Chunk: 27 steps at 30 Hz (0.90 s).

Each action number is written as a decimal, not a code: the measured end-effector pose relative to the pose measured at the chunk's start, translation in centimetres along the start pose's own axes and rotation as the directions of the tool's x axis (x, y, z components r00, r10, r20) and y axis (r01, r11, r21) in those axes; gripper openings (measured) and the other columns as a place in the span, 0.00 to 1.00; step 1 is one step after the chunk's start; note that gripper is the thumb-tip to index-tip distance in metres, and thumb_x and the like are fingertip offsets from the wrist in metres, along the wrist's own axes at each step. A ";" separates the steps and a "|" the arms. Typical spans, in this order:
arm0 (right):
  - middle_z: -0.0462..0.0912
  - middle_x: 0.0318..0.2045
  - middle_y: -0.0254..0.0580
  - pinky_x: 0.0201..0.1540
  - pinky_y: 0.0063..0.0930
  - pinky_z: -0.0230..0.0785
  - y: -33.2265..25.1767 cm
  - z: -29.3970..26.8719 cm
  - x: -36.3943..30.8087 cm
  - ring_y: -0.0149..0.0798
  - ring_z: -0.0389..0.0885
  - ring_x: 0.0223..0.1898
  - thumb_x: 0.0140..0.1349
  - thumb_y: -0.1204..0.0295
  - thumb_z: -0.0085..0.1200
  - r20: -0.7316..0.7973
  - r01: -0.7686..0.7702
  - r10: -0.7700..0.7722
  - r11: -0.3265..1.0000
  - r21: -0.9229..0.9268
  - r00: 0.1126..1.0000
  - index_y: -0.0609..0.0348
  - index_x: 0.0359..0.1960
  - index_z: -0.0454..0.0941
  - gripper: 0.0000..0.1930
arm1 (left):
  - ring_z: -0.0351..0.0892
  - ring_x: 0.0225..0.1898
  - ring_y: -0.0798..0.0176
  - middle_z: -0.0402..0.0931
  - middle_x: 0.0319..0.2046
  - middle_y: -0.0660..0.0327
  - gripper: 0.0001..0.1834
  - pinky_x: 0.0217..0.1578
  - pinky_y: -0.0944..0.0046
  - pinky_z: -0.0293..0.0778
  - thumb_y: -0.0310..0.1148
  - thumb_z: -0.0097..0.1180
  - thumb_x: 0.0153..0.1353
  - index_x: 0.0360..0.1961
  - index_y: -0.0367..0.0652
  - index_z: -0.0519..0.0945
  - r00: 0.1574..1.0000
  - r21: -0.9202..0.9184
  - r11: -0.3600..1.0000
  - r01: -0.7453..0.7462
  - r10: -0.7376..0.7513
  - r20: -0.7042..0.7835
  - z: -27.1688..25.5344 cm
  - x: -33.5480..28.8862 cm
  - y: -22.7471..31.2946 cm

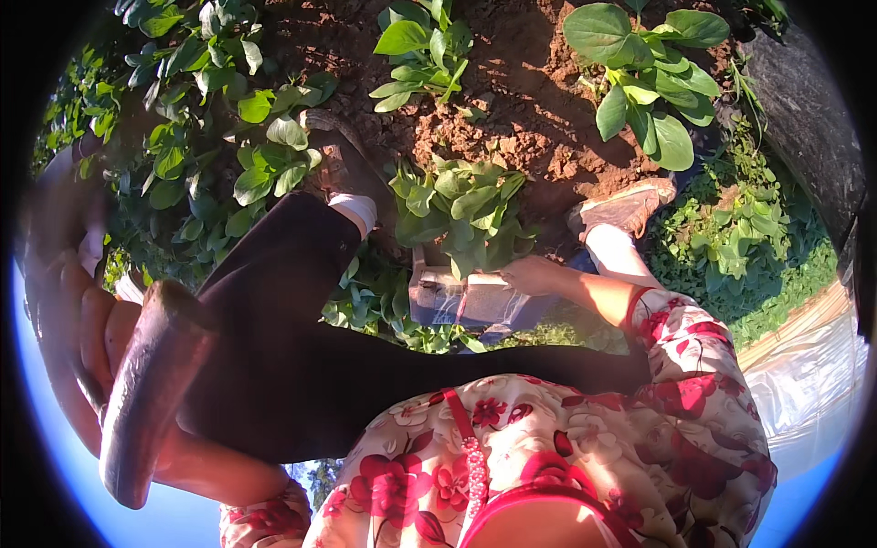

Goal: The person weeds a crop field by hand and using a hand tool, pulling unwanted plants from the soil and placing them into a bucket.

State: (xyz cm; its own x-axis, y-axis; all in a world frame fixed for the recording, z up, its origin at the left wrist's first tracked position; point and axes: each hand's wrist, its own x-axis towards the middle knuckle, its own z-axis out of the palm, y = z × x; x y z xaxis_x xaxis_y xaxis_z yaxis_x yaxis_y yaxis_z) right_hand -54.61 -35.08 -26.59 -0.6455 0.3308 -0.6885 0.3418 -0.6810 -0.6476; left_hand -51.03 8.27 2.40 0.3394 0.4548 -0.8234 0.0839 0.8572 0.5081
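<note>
My right hand (532, 275) is closed at the right end of the upper rim of a grey, box-like container (461, 306). A bunch of leafy green plants (461, 205) rises just beyond that rim; whether it stands in the container I cannot tell. At the far left, my left hand (102, 329) is curled and partly blurred, beside a thick, brown, round-ended handle (151, 397). The handle looms close and hides part of the left forearm. Its other end does not show, so the kind of tool cannot be told.
Brown, cloddy soil (521, 110) carries broad-leaved plants (649, 78), with denser greenery (196, 119) on the left. My shoes (630, 205) stand on either side of the container. Grey sheeting (808, 119) and pale plastic film (813, 384) border the right.
</note>
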 end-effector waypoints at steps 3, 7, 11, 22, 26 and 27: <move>0.80 0.47 0.51 0.49 0.43 0.71 -0.4 1.9 2.8 0.53 0.79 0.48 0.65 0.63 0.42 -0.212 0.165 -0.193 0.976 -0.140 0.958 0.55 0.49 0.76 0.17 | 0.60 0.20 0.68 0.64 0.24 0.64 0.20 0.24 0.64 0.57 0.46 0.38 0.72 0.28 0.44 0.68 0.998 0.005 0.998 0.056 -0.056 -0.017 0.8 0.8 1.1; 0.79 0.40 0.49 0.40 0.46 0.69 -1.8 3.3 4.6 0.53 0.79 0.39 0.65 0.62 0.42 -0.415 0.062 -0.081 0.996 -0.059 0.906 0.55 0.43 0.76 0.15 | 0.59 0.20 0.68 0.64 0.24 0.64 0.20 0.24 0.65 0.57 0.46 0.38 0.72 0.28 0.44 0.68 0.991 0.000 0.992 0.128 -0.127 -0.034 1.6 1.7 2.0; 0.79 0.39 0.50 0.39 0.47 0.70 -3.3 3.9 4.6 0.54 0.79 0.38 0.65 0.62 0.41 -0.500 0.024 -0.011 0.999 0.021 0.866 0.56 0.41 0.77 0.15 | 0.55 0.19 0.68 0.58 0.21 0.65 0.22 0.23 0.65 0.54 0.47 0.36 0.73 0.27 0.43 0.66 0.977 -0.065 0.977 0.201 -0.205 -0.060 1.7 2.5 1.8; 0.81 0.35 0.53 0.38 0.51 0.71 -11.5 6.0 -1.8 0.56 0.80 0.36 0.66 0.62 0.38 -0.354 -0.025 0.051 0.997 0.079 0.934 0.59 0.38 0.79 0.17 | 0.50 0.14 0.73 0.61 0.18 0.68 0.24 0.19 0.69 0.51 0.51 0.41 0.71 0.23 0.46 0.67 0.942 -0.148 0.966 0.212 -0.242 -0.234 0.9 3.7 -0.4; 0.82 0.40 0.55 0.45 0.51 0.72 -14.8 2.6 -7.3 0.57 0.80 0.43 0.68 0.60 0.35 -0.223 -0.096 0.104 0.994 0.046 0.969 0.58 0.44 0.79 0.20 | 0.50 0.15 0.73 0.59 0.16 0.68 0.23 0.19 0.69 0.51 0.49 0.45 0.70 0.22 0.46 0.68 0.888 -0.146 0.973 0.180 -0.225 -0.402 0.2 4.2 -1.7; 0.82 0.37 0.52 0.43 0.49 0.72 -15.3 0.9 -9.1 0.55 0.81 0.41 0.65 0.57 0.39 -0.236 -0.071 0.081 0.996 0.050 0.968 0.57 0.45 0.77 0.20 | 0.50 0.15 0.73 0.58 0.15 0.68 0.22 0.18 0.70 0.51 0.48 0.47 0.69 0.22 0.45 0.68 0.835 -0.104 0.983 0.149 -0.182 -0.519 0.2 4.4 -2.3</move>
State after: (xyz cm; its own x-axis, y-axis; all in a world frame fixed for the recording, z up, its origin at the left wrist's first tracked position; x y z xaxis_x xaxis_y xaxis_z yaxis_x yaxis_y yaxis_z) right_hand -54.58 -28.22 -10.17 -0.4366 0.4194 -0.7960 0.3519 -0.7346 -0.5801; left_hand -49.50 8.26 -2.36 -0.2186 0.3494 -0.9111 0.0353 0.9359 0.3504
